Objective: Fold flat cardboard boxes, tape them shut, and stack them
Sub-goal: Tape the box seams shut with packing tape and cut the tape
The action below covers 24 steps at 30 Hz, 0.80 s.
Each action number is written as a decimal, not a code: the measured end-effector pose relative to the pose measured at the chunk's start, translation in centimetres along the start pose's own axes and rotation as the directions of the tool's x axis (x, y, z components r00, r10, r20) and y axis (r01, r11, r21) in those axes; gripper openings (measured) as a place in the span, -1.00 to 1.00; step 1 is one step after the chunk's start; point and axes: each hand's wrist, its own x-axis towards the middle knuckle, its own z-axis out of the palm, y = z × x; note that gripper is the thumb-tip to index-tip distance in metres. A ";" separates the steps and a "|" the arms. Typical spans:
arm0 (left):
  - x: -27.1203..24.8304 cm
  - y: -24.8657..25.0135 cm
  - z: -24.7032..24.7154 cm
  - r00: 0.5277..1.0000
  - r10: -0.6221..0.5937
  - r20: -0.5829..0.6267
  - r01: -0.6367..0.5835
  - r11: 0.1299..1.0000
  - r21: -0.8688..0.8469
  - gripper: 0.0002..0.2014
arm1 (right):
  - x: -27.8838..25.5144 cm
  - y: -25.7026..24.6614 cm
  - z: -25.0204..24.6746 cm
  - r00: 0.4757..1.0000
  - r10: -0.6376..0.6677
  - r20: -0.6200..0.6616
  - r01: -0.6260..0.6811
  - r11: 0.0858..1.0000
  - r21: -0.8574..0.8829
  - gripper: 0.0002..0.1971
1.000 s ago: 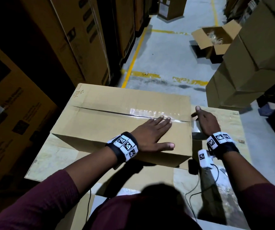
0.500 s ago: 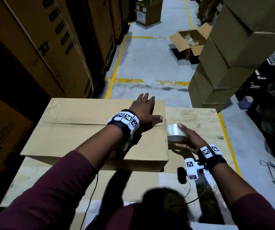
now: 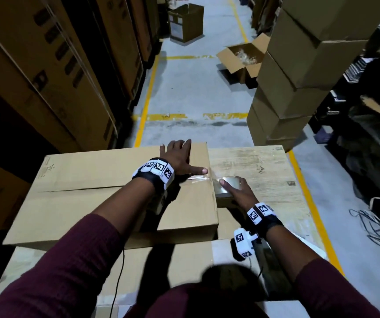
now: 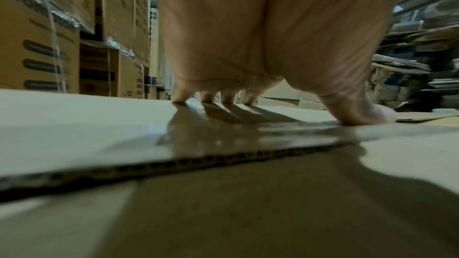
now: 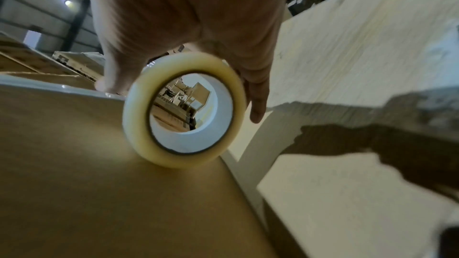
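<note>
A: Item one, cardboard box (image 3: 106, 187). Location?

B: On the wooden table (image 3: 253, 166), left part, top flaps closed, a strip of clear tape (image 3: 198, 177) along the seam at its right end.

A: Left hand (image 3: 177, 154)?

B: Flat on the box top near the far right corner, fingers straight and spread. Its thumb (image 3: 198, 170) presses just beside the taped seam. Holds nothing.

A: Item two, tape roll (image 3: 226, 185)?

B: Clear, standing on edge against the right side of the box, just below the top edge. In the right wrist view the tape roll (image 5: 182, 110) touches the box wall.

A: Right hand (image 3: 237, 193)?

B: Gripping the roll from above, thumb on one face, fingers curled over the other.

A: Surroundings?

B: Stacked boxes (image 3: 299, 72) to the right, an open carton (image 3: 241, 58) on the floor beyond.
</note>
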 end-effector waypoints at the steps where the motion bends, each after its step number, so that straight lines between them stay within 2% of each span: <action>1: -0.1 0.2 0.0 1.000 0.001 0.002 -0.001 1.000 0.003 0.23 | -0.2 0.3 -0.5 1.000 0.005 0.029 -0.006 0.999 0.033 -0.18; 3: -0.2 0.5 0.0 0.999 0.034 -0.002 -0.034 0.999 -0.011 0.17 | -0.8 1.4 -2.3 0.998 -0.027 0.051 0.030 0.998 -0.049 -0.50; 4: -0.4 0.8 -0.1 0.997 0.080 -0.021 -0.081 0.996 -0.029 0.12 | -1.0 2.4 -3.7 0.999 -0.047 0.007 0.048 0.981 -0.189 -0.57; 6: -0.6 1.4 0.0 0.975 0.213 -0.068 -0.218 0.974 -0.069 -0.04 | -1.3 5.2 -7.3 0.981 -0.055 -0.189 -0.042 0.879 -0.475 -0.71; 8: -0.8 2.3 0.3 0.943 0.323 -0.076 -0.330 0.939 -0.096 -0.19 | -1.4 8.6 -10.9 0.967 -0.032 -0.254 -0.158 0.705 -0.691 -0.58; 10: -0.9 3.2 0.7 0.933 0.355 -0.052 -0.358 0.930 -0.085 -0.30 | -2.1 11.4 -13.6 0.957 0.074 -0.281 -0.283 0.456 -0.844 -0.47; 11: -0.8 3.7 1.0 0.936 0.350 -0.034 -0.351 0.934 -0.061 -0.34 | -2.3 12.9 -14.8 0.951 0.104 -0.291 -0.309 0.358 -0.881 -0.48; 12: -0.7 4.1 1.3 0.940 0.342 -0.012 -0.342 0.939 -0.028 -0.36 | -2.9 13.7 -15.5 0.951 0.116 -0.288 -0.310 0.309 -0.899 -0.56; 15: -0.4 4.5 1.7 0.941 0.338 0.028 -0.339 0.940 0.024 -0.42 | -3.9 15.1 -16.1 0.970 0.098 -0.221 -0.240 0.269 -0.933 -0.76; 17: -0.4 4.5 1.8 0.939 0.343 0.022 -0.344 0.939 0.007 -0.46 | -4.4 14.5 -15.5 0.967 0.148 -0.208 -0.240 0.256 -0.936 -0.70; 19: -0.5 4.6 1.7 0.937 0.350 0.005 -0.350 0.937 -0.017 -0.50 | -4.6 13.7 -14.8 0.958 0.189 -0.216 -0.271 0.345 -0.899 -0.63; 20: -0.5 4.8 1.6 0.935 0.354 0.003 -0.353 0.935 -0.026 -0.51 | -4.8 13.1 -14.2 0.953 0.207 -0.222 -0.294 0.448 -0.845 -0.63; 21: -0.5 5.0 1.4 0.934 0.358 0.007 -0.358 0.933 -0.025 -0.52 | -5.0 12.4 -13.4 0.956 0.196 -0.220 -0.294 0.609 -0.736 -0.66; 22: -0.4 5.2 1.1 0.931 0.363 0.022 -0.363 0.932 -0.006 -0.53 | -5.1 11.4 -12.5 0.954 0.202 -0.219 -0.290 0.805 -0.518 -0.70; 23: -0.2 5.4 0.9 0.930 0.365 0.051 -0.367 0.930 0.033 -0.53 | -5.2 10.7 -11.7 0.951 0.238 -0.199 -0.277 0.940 -0.197 -0.75; 24: 0.0 5.8 0.7 0.927 0.365 0.089 -0.372 0.924 0.085 -0.53 | -5.0 9.8 -10.8 0.944 0.283 -0.170 -0.268 0.958 0.105 -0.79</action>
